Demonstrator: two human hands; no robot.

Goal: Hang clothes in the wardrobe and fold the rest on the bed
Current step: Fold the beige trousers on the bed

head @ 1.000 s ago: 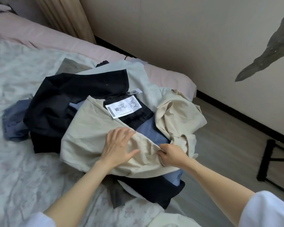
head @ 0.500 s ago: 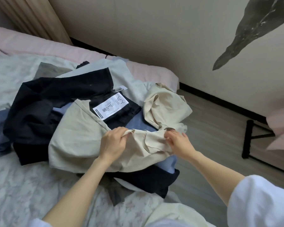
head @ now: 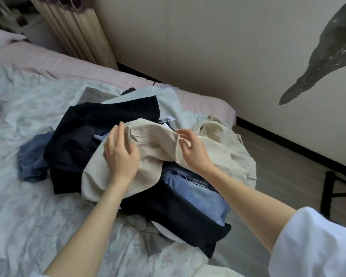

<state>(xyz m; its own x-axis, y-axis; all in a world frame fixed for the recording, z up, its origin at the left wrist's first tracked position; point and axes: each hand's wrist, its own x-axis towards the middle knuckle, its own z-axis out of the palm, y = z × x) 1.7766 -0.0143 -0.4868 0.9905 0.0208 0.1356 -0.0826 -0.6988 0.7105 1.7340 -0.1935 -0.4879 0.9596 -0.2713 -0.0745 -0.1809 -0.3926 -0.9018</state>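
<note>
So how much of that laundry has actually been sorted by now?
Almost none, it seems: no folded stack shows, and no wardrobe is in view. The clothes pile lies jumbled on the bed. In hand is the beige garment: the right hand pinches a fold, the left hand rests open on it. Dark and blue pieces remain.

A crumpled beige cotton garment (head: 148, 144) sits on top of the clothes heap, bunched into a ridge across the middle. Under it to the left sprawls a black fabric garment (head: 84, 134), a dusty-blue piece (head: 31, 158) poking out beyond. Lower right, a light-blue zippered denim item (head: 200, 194) lies on another dark navy garment (head: 178, 218).
</note>
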